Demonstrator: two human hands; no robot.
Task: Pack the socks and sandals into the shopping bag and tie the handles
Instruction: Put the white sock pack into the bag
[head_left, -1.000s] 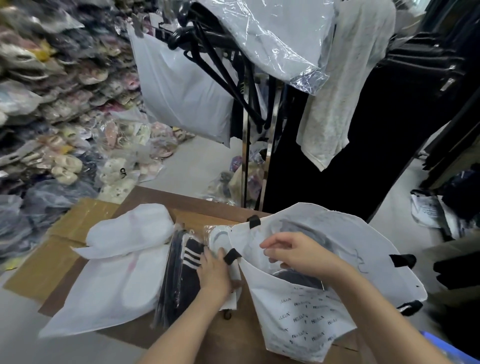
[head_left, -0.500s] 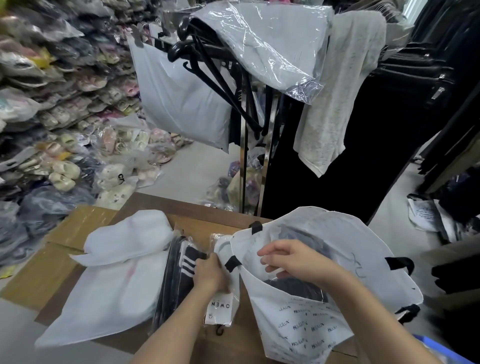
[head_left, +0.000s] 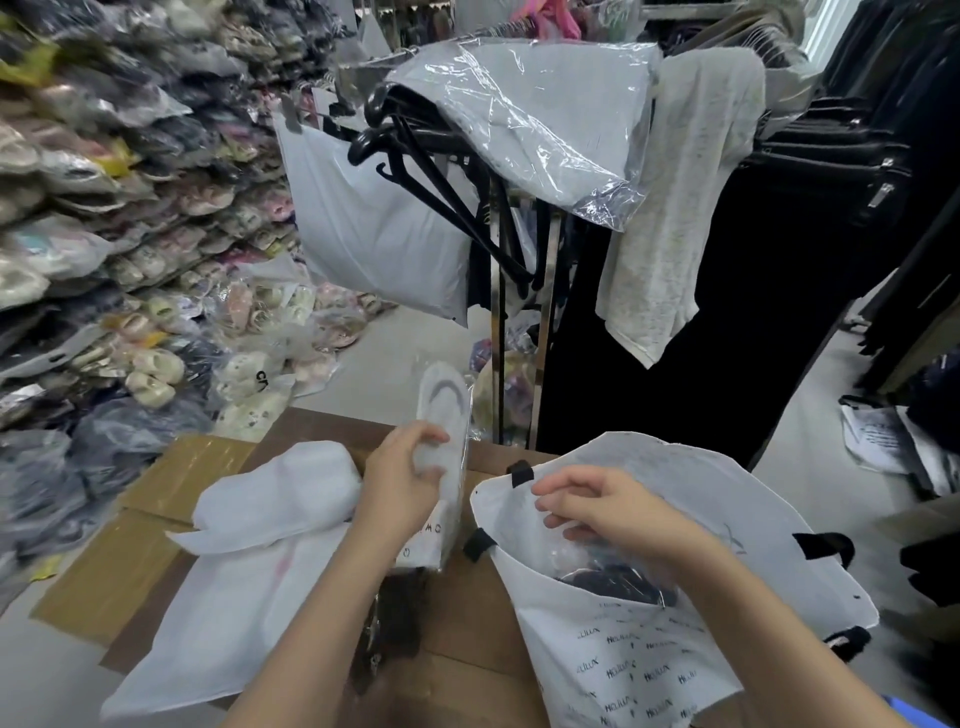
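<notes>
Left grip (head_left: 402, 480) clutching sock pack (head_left: 448, 415), right grip (head_left: 605, 512) pinching bag (head_left: 727, 519) rim, contents unclear.

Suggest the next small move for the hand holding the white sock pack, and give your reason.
Probably swing the sock pack right and lower it into the shopping bag: the left hand holds it upright beside the bag, and the right hand holds the mouth open.

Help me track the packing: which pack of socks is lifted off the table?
The white sock pack, held upright in the left hand; the dark sock packs lie flat on the table.
</notes>
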